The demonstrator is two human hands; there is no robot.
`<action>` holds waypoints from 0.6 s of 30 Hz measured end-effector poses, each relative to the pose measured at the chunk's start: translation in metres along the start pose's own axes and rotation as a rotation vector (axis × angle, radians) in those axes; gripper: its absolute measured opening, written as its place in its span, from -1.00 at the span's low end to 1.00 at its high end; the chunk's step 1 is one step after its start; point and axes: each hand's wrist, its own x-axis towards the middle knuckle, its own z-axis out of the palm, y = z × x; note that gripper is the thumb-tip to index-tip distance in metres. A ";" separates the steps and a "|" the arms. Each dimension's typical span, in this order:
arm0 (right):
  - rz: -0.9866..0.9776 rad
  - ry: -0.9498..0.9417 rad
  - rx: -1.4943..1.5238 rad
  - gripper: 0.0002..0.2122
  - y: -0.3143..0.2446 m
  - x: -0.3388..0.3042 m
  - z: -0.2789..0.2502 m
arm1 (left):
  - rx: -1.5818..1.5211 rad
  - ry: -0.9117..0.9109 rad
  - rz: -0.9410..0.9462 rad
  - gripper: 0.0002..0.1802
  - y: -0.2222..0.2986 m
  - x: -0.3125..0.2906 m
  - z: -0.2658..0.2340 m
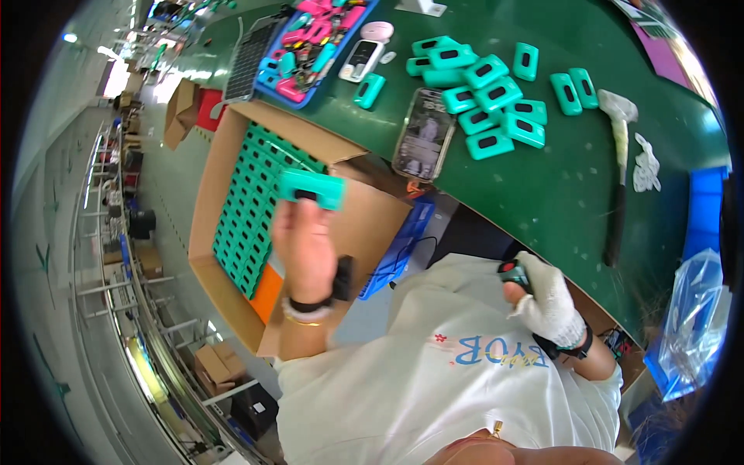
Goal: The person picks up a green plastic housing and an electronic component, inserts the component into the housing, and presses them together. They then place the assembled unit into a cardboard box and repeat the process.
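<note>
My left hand (pixel 308 252), bare and slightly blurred, grips a teal plastic casing (pixel 329 190) with a dark oval window. It is raised over an open cardboard box (pixel 203 232). Inside the box lie many teal casings (pixel 252 194) in tight rows, with an orange patch (pixel 268 294) at the near end. In a white knit glove, my right hand (pixel 550 302) is closed around a small dark object with a red spot (pixel 511 271), close to my body by the table edge. Its kind cannot be made out, as the fingers cover much of it.
On the green table (pixel 535 186) lie a heap of loose teal casings (pixel 496 93), a phone (pixel 424 136), a white handheld device (pixel 361 60) and a hammer (pixel 618 155). A blue tray (pixel 306 97) of pink and teal parts stands at the back left. Plastic bags (pixel 690 310) hang at right.
</note>
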 end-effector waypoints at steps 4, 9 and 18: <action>-0.203 0.321 -0.178 -0.72 0.025 -0.010 0.006 | 0.323 0.099 0.030 -0.80 0.038 0.068 -0.100; -0.029 0.118 0.090 -0.68 -0.001 0.003 -0.001 | 0.634 -0.009 -0.551 -0.78 -0.007 0.092 -0.220; 0.044 0.092 0.156 -0.70 0.009 -0.001 -0.010 | 0.985 0.008 -0.578 -0.69 -0.055 0.099 -0.216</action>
